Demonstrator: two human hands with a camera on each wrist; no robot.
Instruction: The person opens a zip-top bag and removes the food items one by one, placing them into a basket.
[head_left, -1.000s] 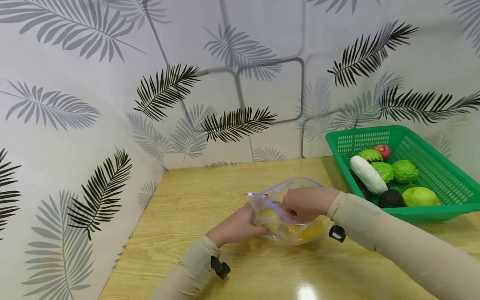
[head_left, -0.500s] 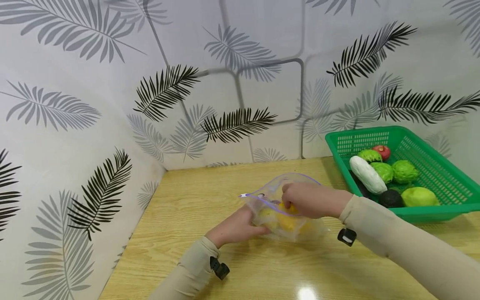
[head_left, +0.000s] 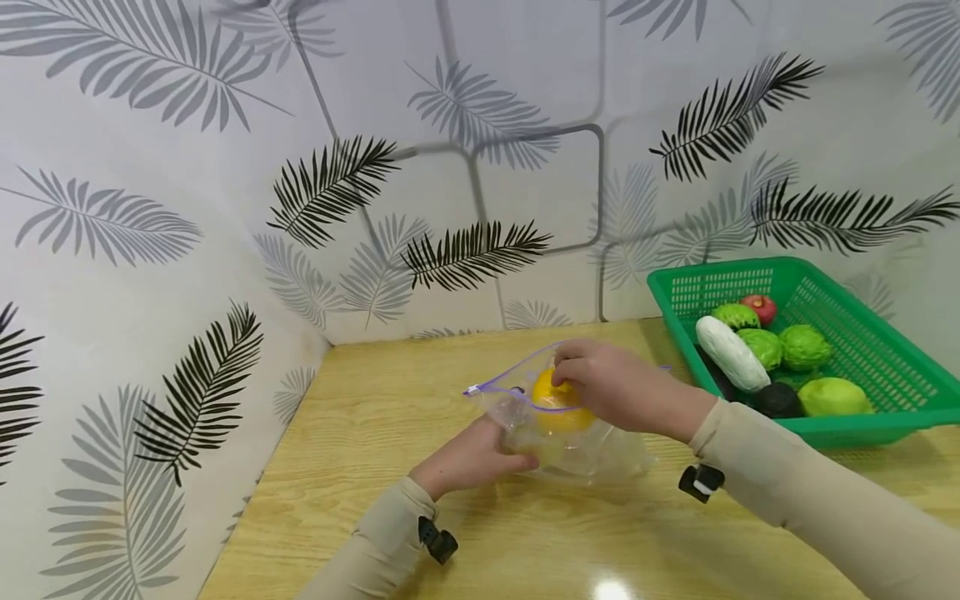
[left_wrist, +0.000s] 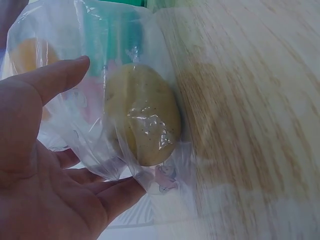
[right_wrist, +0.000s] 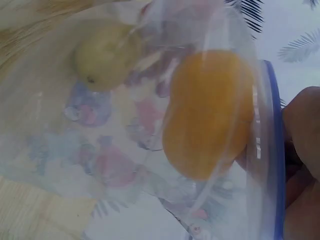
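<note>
A pale wooden counter (head_left: 360, 467) runs into a corner of walls papered with grey and black fern leaves (head_left: 330, 179). At its right end sits a green slotted plastic basket (head_left: 892, 367) with a long white vegetable (head_left: 730, 352), several green ones, a small red one and a dark one inside.

Mid-counter lies a clear zip-top plastic bag with a purple seal strip (head_left: 592, 454), its mouth turned up and away from the person. The left hand (head_left: 468, 458) holds the bag's near side, thumb and fingers closed round a fold of film, as the left wrist view shows. A pale yellow-green oval fruit (left_wrist: 142, 112) lies low in the bag, just beyond those fingers.

The right hand (head_left: 615, 387) is curled over a round orange fruit (head_left: 558, 400) and grips it right at the bag's mouth, half above the purple strip. From that hand, the bag's inside lies below and toward the left hand; the orange fruit sits above the pale one, apart from it.
</note>
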